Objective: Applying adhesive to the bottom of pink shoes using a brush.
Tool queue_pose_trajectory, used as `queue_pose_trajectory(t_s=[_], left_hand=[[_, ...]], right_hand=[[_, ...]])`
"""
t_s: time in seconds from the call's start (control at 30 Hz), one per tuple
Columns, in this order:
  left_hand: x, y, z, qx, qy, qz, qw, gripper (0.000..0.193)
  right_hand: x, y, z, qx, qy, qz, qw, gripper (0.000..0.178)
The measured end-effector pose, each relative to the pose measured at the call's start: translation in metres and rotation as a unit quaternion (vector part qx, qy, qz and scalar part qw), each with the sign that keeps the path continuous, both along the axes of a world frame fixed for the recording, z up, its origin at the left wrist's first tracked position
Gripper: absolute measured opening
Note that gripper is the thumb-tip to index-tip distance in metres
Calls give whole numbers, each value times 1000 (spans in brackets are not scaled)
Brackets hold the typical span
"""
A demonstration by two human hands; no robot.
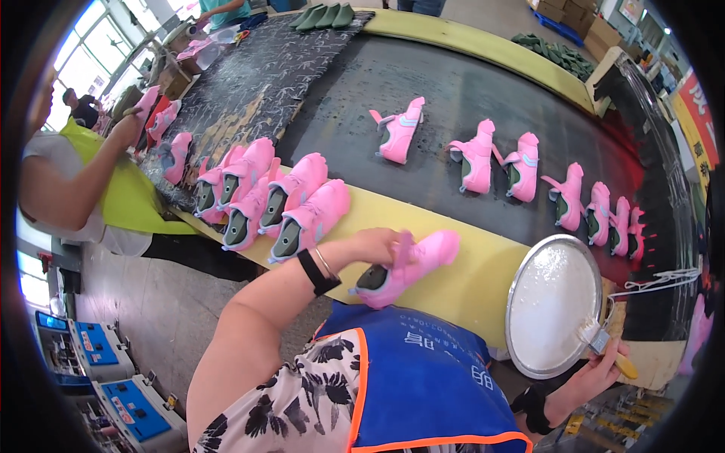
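Shoe (436,257), pink, sat toe-right over the yellow ledge (483,283), just right of the left hand (375,245), which pinched its raised strap (405,251). Brush (596,337), yellow-handled, was gripped in the right hand (585,383), bristles at a round plate's (509,313) edge; more pink shoes (302,177) stood left of the strap grip.

Pnk shoe (414,270), yel.-hndl brush (596,337)

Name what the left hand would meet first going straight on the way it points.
The left hand would likely first meet the front of the pink shoe whose strap it pinches, though depth is unclear.
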State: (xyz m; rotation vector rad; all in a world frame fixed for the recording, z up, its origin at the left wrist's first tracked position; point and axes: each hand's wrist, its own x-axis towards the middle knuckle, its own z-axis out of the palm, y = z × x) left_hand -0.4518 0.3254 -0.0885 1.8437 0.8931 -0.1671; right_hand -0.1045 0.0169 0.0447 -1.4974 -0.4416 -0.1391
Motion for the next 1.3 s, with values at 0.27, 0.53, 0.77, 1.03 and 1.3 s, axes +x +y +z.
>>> queue_pose_trajectory(t_s=[0.27, 0.53, 0.77, 1.03, 1.3], left_hand=[[-49, -5, -51, 198, -151, 390, 886, 58], [12, -64, -17, 304, 83, 126, 941, 116], [23, -34, 10, -291, -241, 225, 898, 89], [75, -61, 87, -400, -184, 32, 898, 96], [117, -60, 114, -407, -126, -69, 902, 81]], right_hand=[[20, -26, -35, -219, 45, -22, 974, 17], [14, 10, -75, -405, -69, 12, 912, 20], [0, 2, -36, -321, -60, 6, 945, 20], [17, -2, -49, -236, -116, 20, 965, 14], [26, -18, -54, -392, -203, -21, 897, 16]])
